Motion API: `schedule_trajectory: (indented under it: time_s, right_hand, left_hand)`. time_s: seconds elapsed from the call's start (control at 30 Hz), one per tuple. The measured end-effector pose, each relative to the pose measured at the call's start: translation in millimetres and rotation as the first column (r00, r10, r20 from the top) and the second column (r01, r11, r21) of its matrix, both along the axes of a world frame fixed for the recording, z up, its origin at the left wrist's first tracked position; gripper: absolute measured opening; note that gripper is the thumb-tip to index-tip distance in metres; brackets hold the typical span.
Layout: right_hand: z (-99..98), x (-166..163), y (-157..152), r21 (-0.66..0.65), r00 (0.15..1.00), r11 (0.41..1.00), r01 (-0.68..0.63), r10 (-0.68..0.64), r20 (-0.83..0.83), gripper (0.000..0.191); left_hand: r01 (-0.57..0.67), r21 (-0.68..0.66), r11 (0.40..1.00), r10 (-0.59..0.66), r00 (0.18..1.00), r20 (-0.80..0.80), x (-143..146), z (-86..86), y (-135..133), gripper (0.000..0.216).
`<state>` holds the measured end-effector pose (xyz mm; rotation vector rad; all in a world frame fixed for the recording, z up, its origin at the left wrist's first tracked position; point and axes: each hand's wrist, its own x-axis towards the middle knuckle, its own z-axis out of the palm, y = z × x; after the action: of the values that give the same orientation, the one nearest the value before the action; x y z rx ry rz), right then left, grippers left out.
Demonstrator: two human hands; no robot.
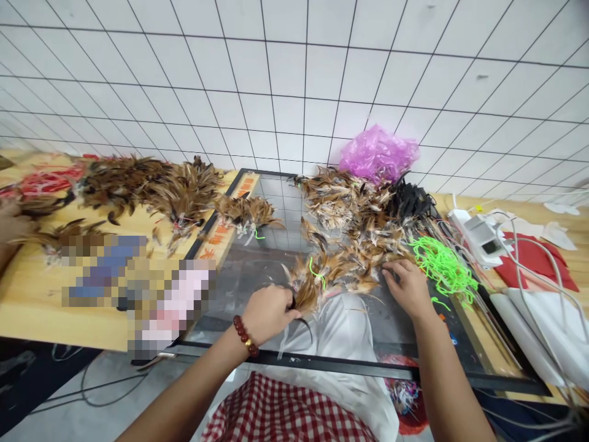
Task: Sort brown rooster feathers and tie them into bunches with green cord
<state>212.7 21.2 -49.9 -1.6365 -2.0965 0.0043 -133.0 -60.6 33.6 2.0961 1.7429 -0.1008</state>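
Note:
My left hand (pixel 271 313), with a beaded bracelet at the wrist, is closed around a small bunch of brown feathers (pixel 306 291) just above the glass tabletop. A green string (pixel 317 274) lies across the feathers beside it. At the right edge of a loose heap of brown feathers (pixel 359 261), my right hand (pixel 407 288) rests with fingers bent and slightly apart, the fingertips at the heap. Nothing shows between them. A tied feather bundle (pixel 248 212) with a bit of green string lies farther left on the glass.
Green strings (pixel 444 270) are heaped right of my right hand. Behind the feathers are a pink plastic bag (pixel 380 153) and black feathers (pixel 409 202). White power adapters (pixel 481 236) and cables lie at right. Leftward are more feather bundles (pixel 133 184), a blurred phone-like object (pixel 108 267) and another person's hand (pixel 11 224).

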Motion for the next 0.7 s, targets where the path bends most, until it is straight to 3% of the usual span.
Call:
schedule_trajectory:
  time_s: [0.13, 0.23, 0.3, 0.33, 0.4, 0.5, 0.57, 0.7]
  right_hand:
    - [0.6, 0, 0, -0.001, 1.0, 1.0, -0.003, 0.003, 0.008, 0.025]
    - [0.8, 0, 0, -0.001, 1.0, 1.0, -0.001, 0.001, 0.008, 0.025]
    - [0.6, 0, 0, 0.003, 1.0, 1.0, -0.001, 0.001, 0.004, 0.025]
    - [0.5, 0, 0, 0.005, 1.0, 1.0, -0.001, 0.001, 0.001, 0.025]
    - [0.3, -1, 0, 0.006, 1.0, 1.0, -0.002, 0.002, -0.001, 0.026]
    - [0.3, -1, 0, -0.004, 1.0, 1.0, 0.004, -0.004, 0.003, 0.026]
    - [0.6, -1, 0, -0.009, 1.0, 1.0, 0.005, -0.005, 0.005, 0.026]
    - [0.6, -1, -1, -0.004, 1.0, 1.0, 0.006, -0.006, 0.003, 0.026]
  left_hand:
    - [0.033, 0.036, 0.999, -0.035, 0.998, 0.056, -7, 7.0, 0, 0.018]
    - [-0.054, 0.099, 0.994, 0.036, 0.984, 0.175, -17, 16.8, 1, 0.014]
    - [-0.136, 0.081, 0.987, 0.101, 0.934, 0.342, -25, 20.0, 4, 0.01]
    - [-0.179, 0.047, 0.983, 0.138, 0.875, 0.465, -30, 20.0, 6, 0.007]
    - [-0.25, -0.071, 0.966, 0.224, 0.661, 0.716, -36, 17.1, 11, 0.013]
    - [-0.283, -0.302, 0.91, 0.386, 0.318, 0.866, -41, 10.5, 21, 0.029]
    - [-0.291, -0.405, 0.867, 0.471, 0.211, 0.857, -41, 7.8, 25, 0.039]
    - [-0.327, -0.462, 0.824, 0.529, 0.158, 0.834, -50, 8.2, 30, 0.047]
